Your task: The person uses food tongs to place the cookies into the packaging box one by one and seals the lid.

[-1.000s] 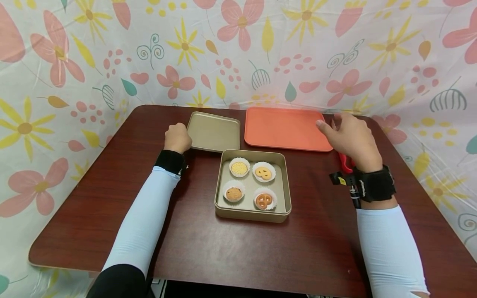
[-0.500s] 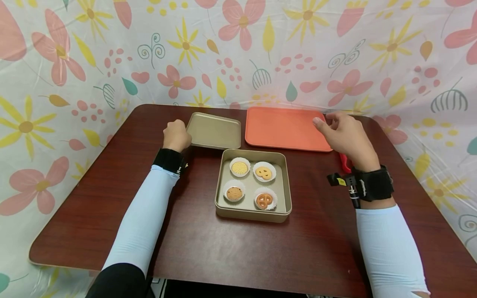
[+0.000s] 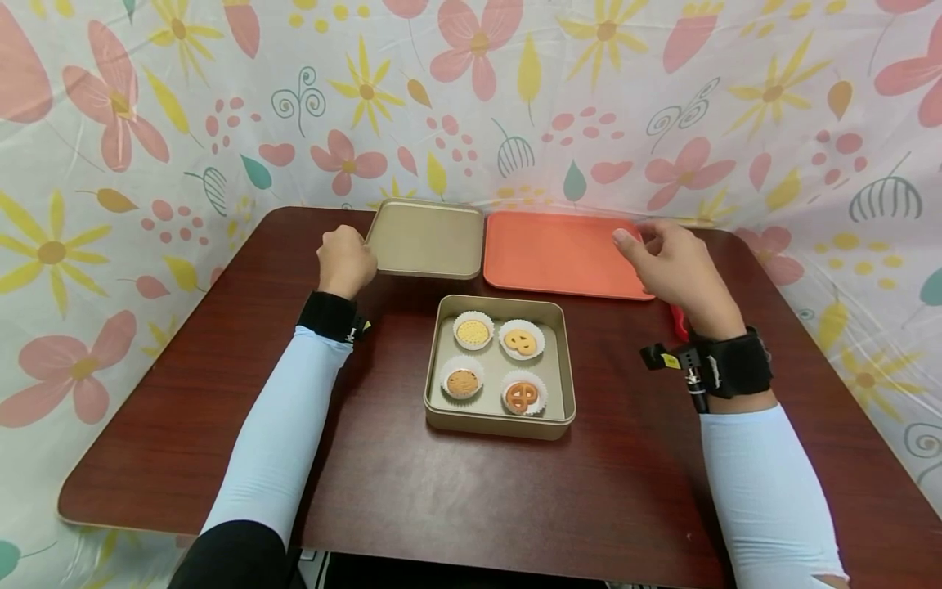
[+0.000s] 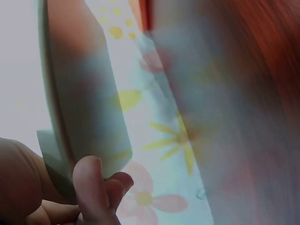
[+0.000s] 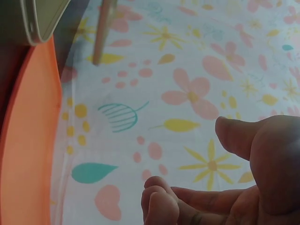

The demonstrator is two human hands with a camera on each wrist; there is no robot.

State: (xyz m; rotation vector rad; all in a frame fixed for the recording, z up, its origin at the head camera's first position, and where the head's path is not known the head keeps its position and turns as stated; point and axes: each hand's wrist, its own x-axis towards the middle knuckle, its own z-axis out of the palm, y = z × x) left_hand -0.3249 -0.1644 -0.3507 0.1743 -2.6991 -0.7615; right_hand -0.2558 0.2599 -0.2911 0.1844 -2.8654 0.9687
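My left hand [image 3: 346, 260] grips the left edge of a gold rectangular tin lid [image 3: 425, 237], held raised at the back of the table. In the left wrist view, thumb and fingers pinch the rim of the lid [image 4: 86, 93], whose shiny face reflects orange. My right hand [image 3: 671, 266] hovers by the right end of an orange tray [image 3: 562, 255], thumb and fingers apart around nothing. In front sits the matching open tin [image 3: 499, 425], holding several cookies in white paper cups, among them a pretzel-shaped cookie [image 3: 521, 397] and a round brown cookie [image 3: 462, 382].
A red object [image 3: 679, 321] lies mostly hidden under my right wrist. The brown wooden table [image 3: 383, 491] has rounded corners. A floral cloth [image 3: 221, 98] hangs right behind its back edge.
My left hand has raised the lid, which now appears higher and straighter, its right side close to the orange tray. The right hand has drifted slightly left. The tin has not moved.
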